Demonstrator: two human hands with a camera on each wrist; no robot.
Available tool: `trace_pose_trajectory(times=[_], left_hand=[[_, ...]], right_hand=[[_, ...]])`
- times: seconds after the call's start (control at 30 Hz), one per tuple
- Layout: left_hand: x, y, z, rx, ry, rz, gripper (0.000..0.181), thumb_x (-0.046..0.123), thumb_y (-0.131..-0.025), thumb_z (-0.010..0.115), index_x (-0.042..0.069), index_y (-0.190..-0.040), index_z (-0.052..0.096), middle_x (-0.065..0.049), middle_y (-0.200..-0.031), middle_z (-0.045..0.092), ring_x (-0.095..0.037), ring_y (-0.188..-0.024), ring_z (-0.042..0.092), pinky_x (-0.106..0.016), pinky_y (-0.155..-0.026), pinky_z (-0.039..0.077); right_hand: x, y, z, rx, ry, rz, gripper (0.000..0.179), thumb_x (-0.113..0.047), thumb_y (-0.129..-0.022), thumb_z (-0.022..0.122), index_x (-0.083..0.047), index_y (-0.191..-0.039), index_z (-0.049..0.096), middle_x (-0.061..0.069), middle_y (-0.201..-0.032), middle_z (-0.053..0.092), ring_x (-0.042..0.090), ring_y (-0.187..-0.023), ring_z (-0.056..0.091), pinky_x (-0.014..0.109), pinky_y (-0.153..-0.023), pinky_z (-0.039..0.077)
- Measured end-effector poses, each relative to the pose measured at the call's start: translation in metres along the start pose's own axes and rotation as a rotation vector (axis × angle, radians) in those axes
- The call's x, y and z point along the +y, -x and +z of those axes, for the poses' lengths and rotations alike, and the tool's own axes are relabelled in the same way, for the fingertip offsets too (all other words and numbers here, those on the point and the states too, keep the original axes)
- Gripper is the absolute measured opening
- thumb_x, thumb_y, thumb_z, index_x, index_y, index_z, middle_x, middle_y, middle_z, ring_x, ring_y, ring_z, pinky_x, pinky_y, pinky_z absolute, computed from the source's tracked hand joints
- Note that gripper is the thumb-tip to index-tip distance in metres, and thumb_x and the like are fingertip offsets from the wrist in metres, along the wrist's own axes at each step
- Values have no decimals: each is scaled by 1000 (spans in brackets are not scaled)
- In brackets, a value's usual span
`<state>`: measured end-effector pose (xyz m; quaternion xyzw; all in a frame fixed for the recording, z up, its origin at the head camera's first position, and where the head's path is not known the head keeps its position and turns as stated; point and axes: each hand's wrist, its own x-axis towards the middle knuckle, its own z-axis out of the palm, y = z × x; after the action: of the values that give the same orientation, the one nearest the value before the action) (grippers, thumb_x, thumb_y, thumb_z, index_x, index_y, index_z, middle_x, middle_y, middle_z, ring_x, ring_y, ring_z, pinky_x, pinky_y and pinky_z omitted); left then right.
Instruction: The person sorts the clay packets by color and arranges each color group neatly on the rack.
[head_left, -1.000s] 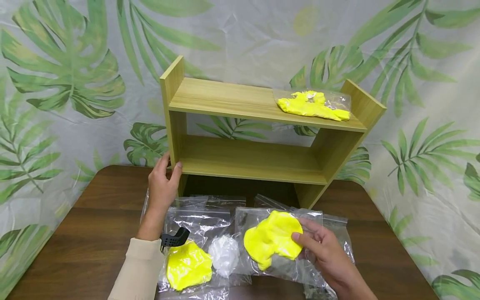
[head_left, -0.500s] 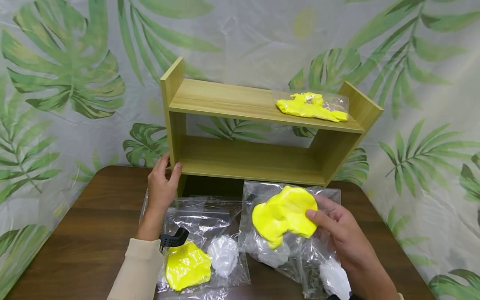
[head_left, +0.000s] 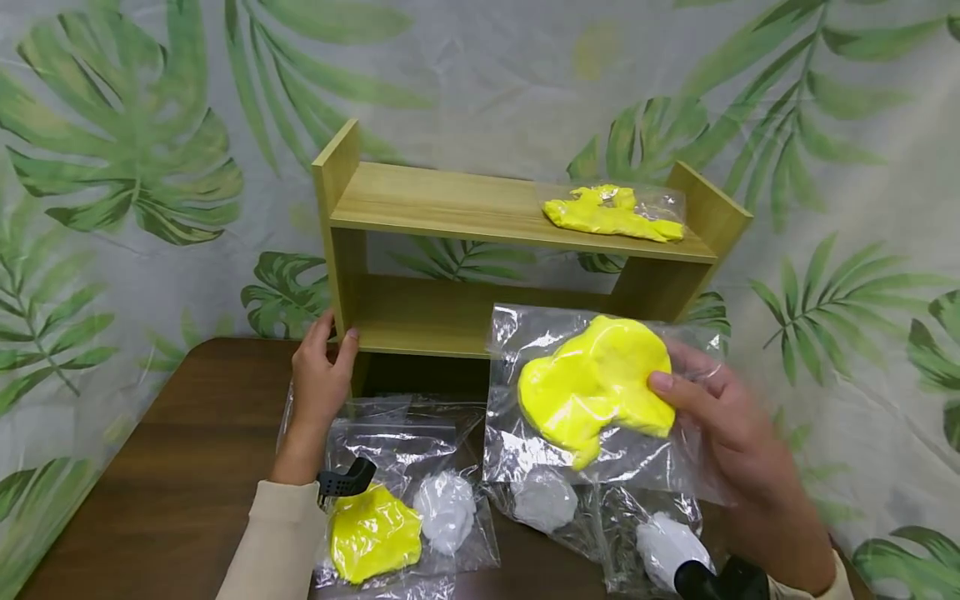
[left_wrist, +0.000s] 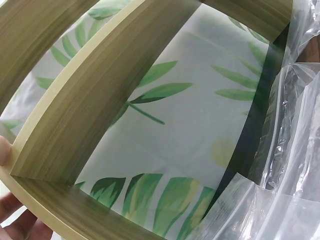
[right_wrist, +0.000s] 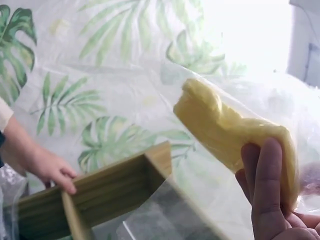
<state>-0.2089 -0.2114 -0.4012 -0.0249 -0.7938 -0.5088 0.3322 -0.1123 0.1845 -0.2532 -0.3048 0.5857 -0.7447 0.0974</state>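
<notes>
My right hand [head_left: 742, 442] pinches a clear zip bag holding a flat, lumpy piece of yellow clay [head_left: 592, 383], thumb in front and fingers behind. The bag is held up before the lower right part of a wooden shelf [head_left: 442, 200]. In the right wrist view, fingers [right_wrist: 268, 175] lie against the bagged clay. My left hand [head_left: 322, 367] grips the shelf's left side panel at the middle board; the left wrist view shows the panel [left_wrist: 37, 200] between its thumb and fingers. Another bagged yellow piece [head_left: 611, 212] lies on the shelf's top board, at the right.
On the dark wooden table [head_left: 172, 467] lie more clear bags: a yellow piece [head_left: 375, 533] near my left wrist, and white lumps [head_left: 446, 512] to its right and under my right hand. A leaf-print cloth [head_left: 480, 75] hangs behind the shelf.
My right hand has lifted the bag of yellow clay up and rightward off the other bags, uncovering white lumps beneath. The left hand stays on the shelf panel.
</notes>
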Motion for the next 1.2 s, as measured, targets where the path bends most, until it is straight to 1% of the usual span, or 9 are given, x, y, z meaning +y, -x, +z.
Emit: trace_pose_trajectory(times=[0.17, 0.33, 0.4, 0.53, 0.63, 0.8, 1.0, 1.13, 1.2], left_hand=[[1, 1, -1, 13, -1, 13, 44, 18, -98, 56, 3, -139, 50, -21, -128, 56, -36, -111, 56, -47, -78, 51], [-2, 1, -1, 28, 3, 9, 44, 17, -97, 57, 4, -139, 50, -20, -129, 56, -36, -117, 53, -51, -81, 49], [-3, 0, -1, 35, -2, 11, 44, 17, -97, 58, 4, -138, 51, -20, -129, 56, -37, -118, 52, -53, -83, 48], [-5, 0, -2, 40, -20, 32, 44, 16, -96, 58, 2, -138, 51, -22, -128, 56, -38, -120, 52, -55, -91, 45], [-5, 0, -2, 37, -22, 39, 45, 15, -96, 58, 1, -138, 50, -23, -128, 56, -39, -120, 51, -56, -94, 42], [-4, 1, -4, 40, -16, 35, 44, 15, -96, 58, 1, -137, 51, -23, -127, 57, -39, -119, 52, -56, -94, 43], [-4, 3, -6, 54, -6, 47, 42, 13, -96, 58, 1, -136, 52, -23, -125, 58, -39, -116, 54, -55, -87, 47], [-7, 4, -6, 59, -15, 58, 43, 13, -96, 58, 0, -136, 52, -24, -125, 57, -40, -118, 52, -56, -91, 44], [-8, 4, -6, 59, -11, 65, 43, 14, -96, 58, 0, -136, 52, -24, -125, 57, -40, -117, 53, -57, -89, 44]], right_hand=[[-24, -11, -3, -14, 26, -36, 39, 5, -101, 28, 2, -128, 55, 11, -101, 69, 16, -81, 68, 26, -72, 56], [-43, -32, -1, 58, 112, -60, 31, 2, -101, 34, 6, -122, 57, 12, -96, 69, 17, -76, 67, 25, -69, 56], [-49, -41, 2, 114, 136, -58, 28, 0, -101, 38, 6, -121, 57, 11, -91, 69, 16, -72, 67, 24, -66, 56], [-57, -59, 6, 120, 33, -50, 25, -1, -101, 41, 6, -120, 56, 12, -89, 68, 16, -71, 67, 23, -63, 55], [-61, -73, 8, 56, -90, -66, 24, 2, -100, 40, 7, -119, 55, 16, -92, 68, 20, -75, 69, 26, -65, 56], [-74, -93, 11, -54, -222, -111, 25, 3, -101, 36, 11, -119, 52, 22, -99, 65, 27, -82, 69, 31, -70, 57], [-87, -115, 10, -71, -242, -146, 25, 2, -101, 34, 12, -117, 51, 21, -99, 63, 27, -82, 68, 32, -69, 57], [-94, -132, 9, -81, -294, -135, 25, 0, -101, 33, 12, -118, 47, 22, -101, 60, 30, -85, 66, 35, -70, 57], [-95, -139, 9, -81, -312, -133, 22, 0, -101, 34, 11, -113, 49, 20, -96, 59, 28, -79, 64, 33, -64, 56]])
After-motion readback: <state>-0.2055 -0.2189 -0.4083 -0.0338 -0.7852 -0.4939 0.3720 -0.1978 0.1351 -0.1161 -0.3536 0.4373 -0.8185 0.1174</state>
